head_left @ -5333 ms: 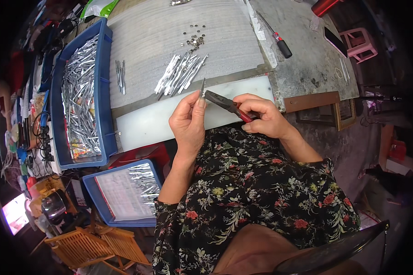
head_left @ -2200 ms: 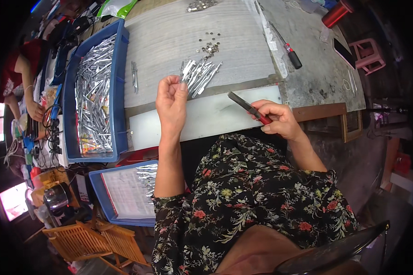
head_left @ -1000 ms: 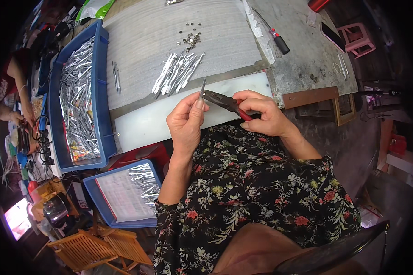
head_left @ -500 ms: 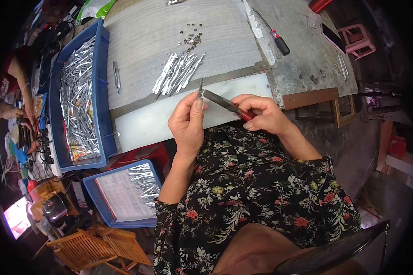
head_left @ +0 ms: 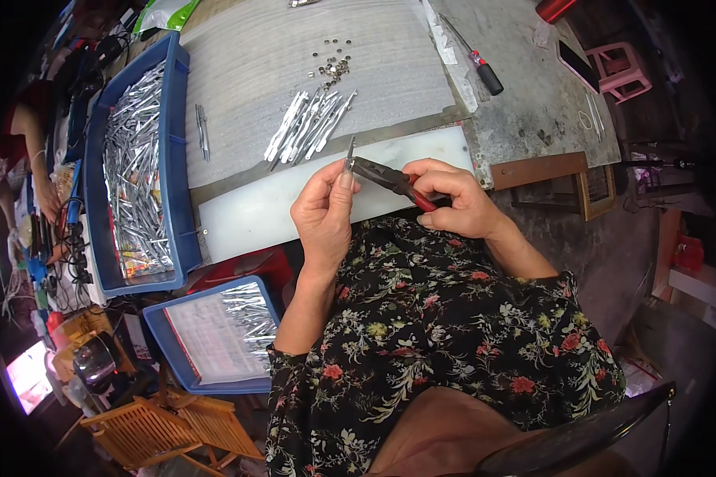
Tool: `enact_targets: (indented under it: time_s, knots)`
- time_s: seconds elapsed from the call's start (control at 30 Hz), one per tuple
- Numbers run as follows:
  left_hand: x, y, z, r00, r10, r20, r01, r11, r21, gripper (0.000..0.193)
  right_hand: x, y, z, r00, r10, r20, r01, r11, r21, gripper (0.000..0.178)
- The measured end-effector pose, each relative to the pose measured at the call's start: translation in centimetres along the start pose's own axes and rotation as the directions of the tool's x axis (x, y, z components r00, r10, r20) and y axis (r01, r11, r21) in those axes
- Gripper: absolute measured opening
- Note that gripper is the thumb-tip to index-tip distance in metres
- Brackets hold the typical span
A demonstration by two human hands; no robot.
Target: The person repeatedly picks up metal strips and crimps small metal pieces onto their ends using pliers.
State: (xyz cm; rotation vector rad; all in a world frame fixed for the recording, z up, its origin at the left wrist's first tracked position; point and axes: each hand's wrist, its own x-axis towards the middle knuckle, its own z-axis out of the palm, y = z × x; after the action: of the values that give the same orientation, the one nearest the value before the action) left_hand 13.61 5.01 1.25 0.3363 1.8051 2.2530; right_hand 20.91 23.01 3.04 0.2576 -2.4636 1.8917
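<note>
My left hand (head_left: 326, 208) pinches a slim silver metal piece (head_left: 351, 149) upright between thumb and fingers. Red-handled pliers (head_left: 383, 176) are gripped in my right hand (head_left: 460, 199), and their dark jaws meet the metal piece just above my left fingertips. Whether the jaws are clamped on it is too small to tell. Beyond my hands, a bunch of similar silver pieces (head_left: 309, 127) lies fanned out on the foam sheet (head_left: 247, 71). Several small round metal parts (head_left: 334, 71) are scattered behind them. A white board (head_left: 262, 218) lies below my hands.
A blue bin (head_left: 184, 159) full of silver pieces stands at the left, with a second blue tray (head_left: 167, 338) below it. A screwdriver (head_left: 485, 73) and a phone (head_left: 577, 66) lie at the right. At the far left is another person's hand (head_left: 48, 199).
The pliers have turned in my right hand, so their jaws show broader against the metal piece. My left hand stays nearly in place. The other person's hands at the far left have shifted.
</note>
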Motion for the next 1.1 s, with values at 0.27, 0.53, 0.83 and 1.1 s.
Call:
enact_targets:
  time_s: [0.27,0.53,0.83,1.1]
  knots:
    - [-0.2,0.1,0.0,1.000,0.008,-0.016,-0.007,0.999,0.044,0.020,0.0,-0.3,0.0,1.000,-0.001,0.003,0.001,0.998,-0.065,0.018]
    - [-0.3,-0.2,0.2,0.969,0.249,-0.008,-0.242,0.950,0.199,0.017,0.0,0.8,-0.3,0.931,0.293,0.217,-0.361,0.660,0.658,0.025]
    - [-0.3,0.6,0.1,0.997,0.064,-0.045,-0.064,0.998,0.014,0.018,0.4,-0.2,0.0,0.995,0.091,0.043,-0.097,0.979,0.180,0.018]
    - [-0.1,0.2,0.0,0.999,0.045,-0.026,-0.046,0.998,-0.047,0.019,-0.2,-0.2,-0.2,0.996,0.084,0.000,-0.084,0.995,0.061,0.020]
